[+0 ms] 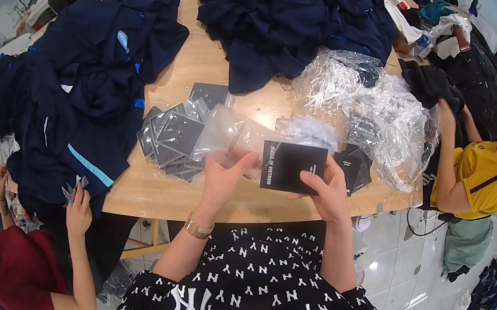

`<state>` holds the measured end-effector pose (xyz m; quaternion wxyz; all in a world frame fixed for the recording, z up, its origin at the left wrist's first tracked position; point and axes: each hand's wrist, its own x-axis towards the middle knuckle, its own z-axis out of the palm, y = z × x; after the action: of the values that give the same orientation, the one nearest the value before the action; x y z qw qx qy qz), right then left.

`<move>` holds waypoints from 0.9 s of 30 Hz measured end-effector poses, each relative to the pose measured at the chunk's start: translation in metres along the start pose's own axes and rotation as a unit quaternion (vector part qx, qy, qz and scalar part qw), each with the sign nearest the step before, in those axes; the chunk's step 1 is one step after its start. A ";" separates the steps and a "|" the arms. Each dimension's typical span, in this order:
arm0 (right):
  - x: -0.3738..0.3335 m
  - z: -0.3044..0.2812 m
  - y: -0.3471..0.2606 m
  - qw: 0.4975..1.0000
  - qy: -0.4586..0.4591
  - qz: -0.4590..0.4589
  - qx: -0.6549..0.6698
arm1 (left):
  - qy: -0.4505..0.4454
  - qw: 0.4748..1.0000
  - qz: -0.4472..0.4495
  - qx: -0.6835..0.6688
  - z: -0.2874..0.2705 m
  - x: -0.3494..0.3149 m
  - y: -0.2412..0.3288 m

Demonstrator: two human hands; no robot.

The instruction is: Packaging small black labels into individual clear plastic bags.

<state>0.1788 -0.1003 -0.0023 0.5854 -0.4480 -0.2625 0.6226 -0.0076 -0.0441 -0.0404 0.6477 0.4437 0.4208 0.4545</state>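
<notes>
My right fingers have a black card pinched, longer side running left-right, just right of the clear bag my left fingers are gripping. Can't tell if they touch. Wood counter below, packets left, navy clothes heaped farther back, 1 co-worker in yellow off right.

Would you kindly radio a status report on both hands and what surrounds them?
Left hand: holding clear plastic bag. Right hand: gripping black card. Nearby clutter: wrapped dark cards by left hand, crumpled plastic heap beyond right hand.
</notes>
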 end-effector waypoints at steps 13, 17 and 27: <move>-0.002 0.010 0.016 0.993 0.049 -0.097 0.053 | 0.034 0.999 0.009 0.016 0.001 0.000 0.004; 0.000 0.010 0.013 0.991 0.053 -0.097 0.069 | 0.034 0.998 0.047 0.039 0.002 -0.003 0.004; 0.000 0.008 0.015 0.986 0.073 -0.041 0.143 | 0.021 0.997 0.061 0.032 0.005 -0.011 0.009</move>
<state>0.1640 -0.1010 -0.0117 0.6861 -0.3931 -0.1457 0.5945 -0.0071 -0.0535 -0.0288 0.5950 0.4796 0.4206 0.4889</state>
